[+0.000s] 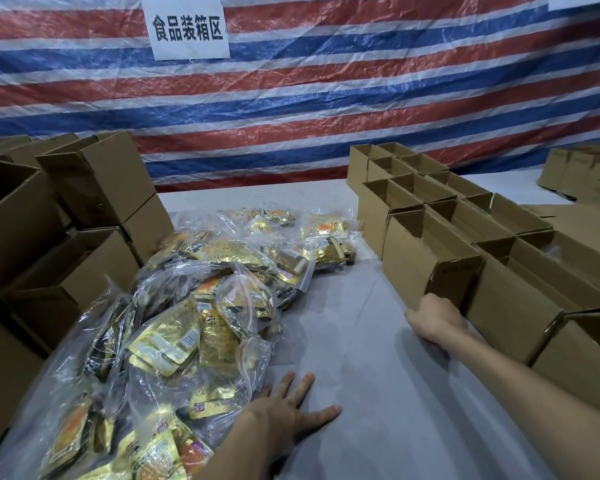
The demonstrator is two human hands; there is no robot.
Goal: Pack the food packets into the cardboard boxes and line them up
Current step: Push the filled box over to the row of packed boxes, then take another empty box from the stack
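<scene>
Looks barely started: food packets (201,306) piled loose on the table (361,348), cardboard boxes (371,209) at right seem empty. Left hand (288,407) lies flat, fingers spread, beside the pile. Right hand (433,320) grips the front box (409,265) at its near corner.

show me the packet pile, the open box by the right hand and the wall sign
packet pile (168,342): head view, gold packet mid-pile
open cardboard box (406,261): head view, its left side wall
wall sign (187,27): head view, centre of sheet

The fingertips of the right hand (433,318) were hidden from me against the near cardboard box (426,271), the food packets (174,341) blurred past reading, and the stacked boxes (21,237) at left ran off frame
</scene>
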